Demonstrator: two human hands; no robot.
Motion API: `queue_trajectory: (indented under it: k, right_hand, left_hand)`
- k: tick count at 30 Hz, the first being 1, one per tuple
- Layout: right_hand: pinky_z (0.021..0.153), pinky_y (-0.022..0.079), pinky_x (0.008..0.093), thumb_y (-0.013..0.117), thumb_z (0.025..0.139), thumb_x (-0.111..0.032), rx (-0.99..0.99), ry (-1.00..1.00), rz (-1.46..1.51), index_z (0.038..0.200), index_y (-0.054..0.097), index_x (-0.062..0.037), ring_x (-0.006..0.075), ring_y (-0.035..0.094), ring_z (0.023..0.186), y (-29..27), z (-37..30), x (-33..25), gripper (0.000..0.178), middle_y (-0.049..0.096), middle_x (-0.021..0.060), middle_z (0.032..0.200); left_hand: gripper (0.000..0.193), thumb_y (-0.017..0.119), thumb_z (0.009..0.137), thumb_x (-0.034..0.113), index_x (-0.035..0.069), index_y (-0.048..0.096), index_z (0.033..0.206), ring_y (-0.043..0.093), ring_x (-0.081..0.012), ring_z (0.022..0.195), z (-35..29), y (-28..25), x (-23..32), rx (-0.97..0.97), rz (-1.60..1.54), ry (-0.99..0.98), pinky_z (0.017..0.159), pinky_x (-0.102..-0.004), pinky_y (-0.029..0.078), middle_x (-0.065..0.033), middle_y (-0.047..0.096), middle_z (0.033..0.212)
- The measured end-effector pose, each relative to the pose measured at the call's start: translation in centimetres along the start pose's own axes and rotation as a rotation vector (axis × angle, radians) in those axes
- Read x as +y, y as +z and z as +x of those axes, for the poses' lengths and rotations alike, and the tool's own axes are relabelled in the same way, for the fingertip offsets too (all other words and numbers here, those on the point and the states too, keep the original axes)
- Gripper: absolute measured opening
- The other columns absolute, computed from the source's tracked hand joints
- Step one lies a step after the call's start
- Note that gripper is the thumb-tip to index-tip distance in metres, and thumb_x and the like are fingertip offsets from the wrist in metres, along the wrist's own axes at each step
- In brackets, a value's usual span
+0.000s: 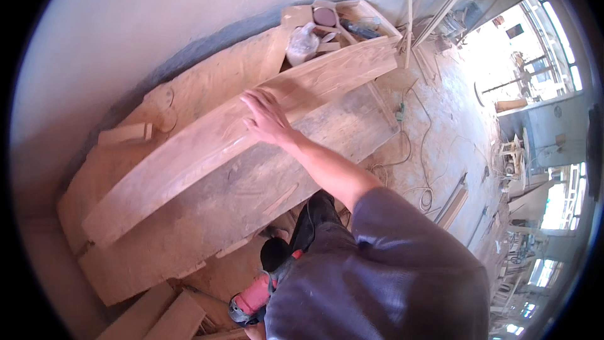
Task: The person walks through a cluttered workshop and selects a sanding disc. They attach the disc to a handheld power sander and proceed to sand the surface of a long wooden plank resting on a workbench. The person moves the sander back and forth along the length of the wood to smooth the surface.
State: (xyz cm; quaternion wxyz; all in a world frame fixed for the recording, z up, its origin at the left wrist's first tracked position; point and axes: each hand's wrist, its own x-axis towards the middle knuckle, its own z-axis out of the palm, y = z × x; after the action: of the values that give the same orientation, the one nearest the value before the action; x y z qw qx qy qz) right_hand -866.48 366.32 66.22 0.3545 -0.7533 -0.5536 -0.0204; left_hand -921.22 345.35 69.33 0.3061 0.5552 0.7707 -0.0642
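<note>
A long, gently curved wooden board [189,157] stands on edge across the worktable [245,201]. My right hand [269,116] reaches over it with fingers stretched out, resting on or just over its face near the upper edge; exact contact is hard to tell. Low by my left side is a red angle grinder [255,296] with a black round pad [275,254] at its far end. My left hand [254,331], mostly cut off by the lower edge, is at the grinder's body and appears to grip it.
Behind the board are a cloudy plastic jug [302,44], a brown sanding disc [324,17] and a wood block [126,134]. Cables [425,145] trail over the floor at right. Planks [157,318] lie at lower left. A wall [151,19] bounds the far side.
</note>
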Motion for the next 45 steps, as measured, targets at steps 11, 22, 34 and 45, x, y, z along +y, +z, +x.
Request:
queue_trajectory:
  k: [11, 22, 34, 45]
  right_hand:
    - [0.118, 0.027, 0.0440, 0.072, 0.086, -0.039, 0.646, 1.075, 0.281, 0.147, 0.042, 0.0063, 0.0358, 0.040, 0.142, -22.8, -10.6, 41.3, 0.081, 0.044, 0.0256, 0.152]
    - [0.082, 0.048, 0.0297, 0.067, 0.094, -0.038, 0.701, 1.158, 1.263, 0.137, 0.059, -0.0138, 0.0169, 0.063, 0.113, -23.8, -9.1, 51.4, 0.050, 0.066, -0.0021, 0.129]
    - [0.082, 0.053, 0.0358, 0.065, 0.093, -0.024, -0.120, 1.044, 0.084, 0.106, 0.072, 0.0016, 0.0222, 0.068, 0.090, -38.6, -22.5, 42.2, 0.029, 0.071, 0.0115, 0.095]
    - [0.099, 0.048, 0.0452, 0.071, 0.086, -0.009, -0.396, 0.055, 0.345, 0.116, 0.068, -0.0016, 0.0358, 0.062, 0.112, -9.8, -1.7, 8.6, 0.031, 0.068, 0.0194, 0.115]
  left_hand:
    - [0.020, 0.066, 0.068, 0.014, -0.005, 0.069, 0.075, 0.071, -0.0309, 0.066, -7.2, 5.1, 13.4, -0.004, 0.187, 0.022, 0.066, -0.0461, 0.053, -0.0181, 0.069, 0.067]
    - [0.025, 0.070, 0.070, 0.015, -0.005, 0.072, 0.084, 0.075, -0.0330, 0.074, -13.9, 6.7, 22.9, -0.097, 0.285, -0.192, 0.070, -0.0438, 0.057, -0.0193, 0.071, 0.072]
    - [0.028, 0.061, 0.074, 0.016, -0.008, 0.073, 0.082, 0.073, -0.0415, 0.080, -13.7, 9.5, 23.4, -0.158, 0.139, -0.372, 0.074, -0.0474, 0.057, -0.0295, 0.070, 0.080]
    - [0.031, 0.062, 0.074, 0.017, -0.006, 0.073, 0.091, 0.069, -0.0447, 0.097, -11.4, 7.7, 18.0, -0.141, 0.048, -0.405, 0.088, -0.0495, 0.054, -0.0317, 0.070, 0.097]
